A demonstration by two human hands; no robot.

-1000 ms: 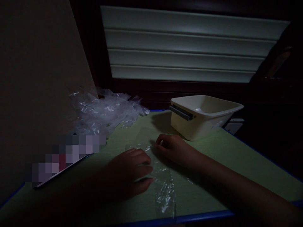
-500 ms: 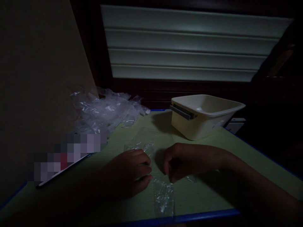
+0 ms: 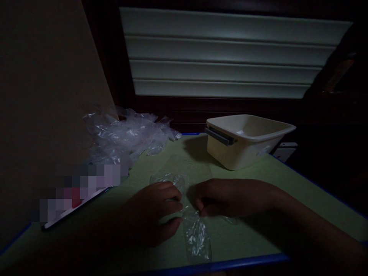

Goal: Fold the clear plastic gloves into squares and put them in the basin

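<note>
A thin, crinkled piece of clear plastic film (image 3: pixel 197 239) lies on the pale green table under and between both hands; its exact kind cannot be made out. My left hand (image 3: pixel 161 212) rests over its left side, fingers bent and the thumb apart from them, with no grip on the film showing. From the right, my right hand (image 3: pixel 221 197) reaches in with curled fingers, thumb and fingertip pinched on the film near its middle. A narrow strip of film runs from there towards the blue front edge. Part of the film is hidden beneath the hands.
Crumpled clear plastic (image 3: pixel 129 132) is heaped at the back left by the wall. A cream tub (image 3: pixel 227 153) with a grey handle stands at the back right. A blurred-out flat device (image 3: pixel 83 195) leans at the left. Blue edging (image 3: pixel 244 262) borders the table (image 3: pixel 287 199).
My right hand has lowered onto the film, its fingertips drawn closer to it. The near strip of film has shifted slightly and crinkled more. The left thumb has spread a little from the fingers.
</note>
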